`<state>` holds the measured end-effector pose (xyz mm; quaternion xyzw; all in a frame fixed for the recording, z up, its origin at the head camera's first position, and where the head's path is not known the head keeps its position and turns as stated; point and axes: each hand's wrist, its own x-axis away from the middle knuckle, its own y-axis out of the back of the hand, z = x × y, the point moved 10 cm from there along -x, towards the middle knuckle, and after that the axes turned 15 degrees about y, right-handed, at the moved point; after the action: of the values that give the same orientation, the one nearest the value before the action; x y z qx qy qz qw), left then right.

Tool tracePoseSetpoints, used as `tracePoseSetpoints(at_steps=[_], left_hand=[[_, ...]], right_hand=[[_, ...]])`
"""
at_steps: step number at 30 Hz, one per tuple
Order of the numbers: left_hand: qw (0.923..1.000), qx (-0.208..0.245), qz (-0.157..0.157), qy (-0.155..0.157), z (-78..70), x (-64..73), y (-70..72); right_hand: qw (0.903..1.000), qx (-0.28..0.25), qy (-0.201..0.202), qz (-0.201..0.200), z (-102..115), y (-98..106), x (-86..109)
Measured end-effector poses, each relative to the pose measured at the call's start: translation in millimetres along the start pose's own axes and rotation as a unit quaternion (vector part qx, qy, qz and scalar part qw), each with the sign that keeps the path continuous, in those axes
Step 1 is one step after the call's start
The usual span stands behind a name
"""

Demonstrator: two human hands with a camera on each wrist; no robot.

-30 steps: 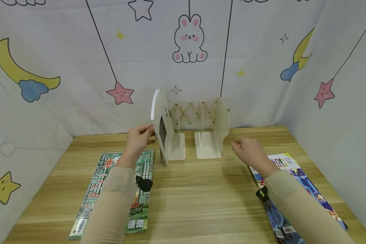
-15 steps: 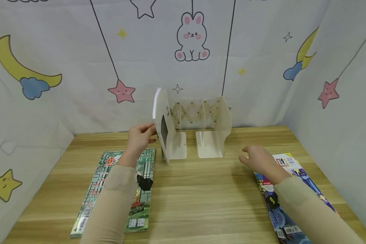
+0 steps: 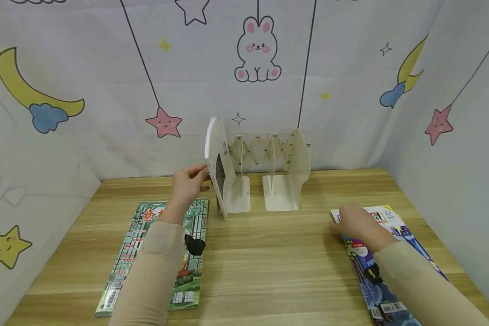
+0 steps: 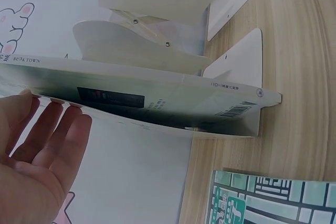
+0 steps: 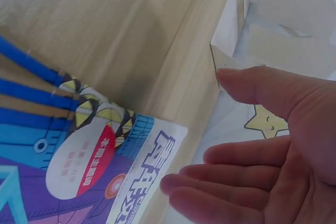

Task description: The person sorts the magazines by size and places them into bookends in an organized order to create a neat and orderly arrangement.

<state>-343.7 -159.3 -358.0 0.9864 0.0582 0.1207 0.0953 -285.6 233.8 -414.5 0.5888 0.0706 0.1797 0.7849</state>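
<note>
In the head view my left hand (image 3: 189, 188) is at the left end of a white expandable bookend (image 3: 283, 192). Its fingertips touch the curved outer edge of a pale upright panel (image 4: 157, 125). Just inside stands a book (image 4: 123, 68), its spine lettering showing in the left wrist view. Whether the left thumb also presses the book is hard to tell. My right hand (image 3: 360, 224) hovers over the top left part of the blue and purple magazines (image 3: 360, 253). In the right wrist view its fingers stretch out loosely beside the magazine, holding nothing.
A green magazine (image 3: 193, 271) lies flat under the left forearm. Thin upright dividers (image 3: 274, 154) and a folding lattice stand in the bookend's middle. Behind the wooden table (image 3: 269, 271) hangs a white curtain (image 3: 342, 140) printed with cartoons.
My right hand has moved right and toward me, from beside the bookend to over the right-hand magazines. The left hand stays at the bookend's left panel.
</note>
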Motion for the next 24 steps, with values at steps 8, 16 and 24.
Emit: tracePoseSetpoints(at_steps=[8,16,24], left_hand=[[1.0,-0.001,-0.004,0.004,-0.1,0.6,0.9],[0.9999,-0.007,-0.012,0.001,-1.4,2.3,0.2],[0.9999,-0.003,-0.017,-0.001,0.8,1.4,0.8]], right_hand=[[0.9986,0.024,-0.039,0.027,-14,-9,10.3],[0.9973,0.04,-0.04,0.048,-23,-20,14.5],[0.9967,0.049,-0.014,0.063,-21,-25,11.5]])
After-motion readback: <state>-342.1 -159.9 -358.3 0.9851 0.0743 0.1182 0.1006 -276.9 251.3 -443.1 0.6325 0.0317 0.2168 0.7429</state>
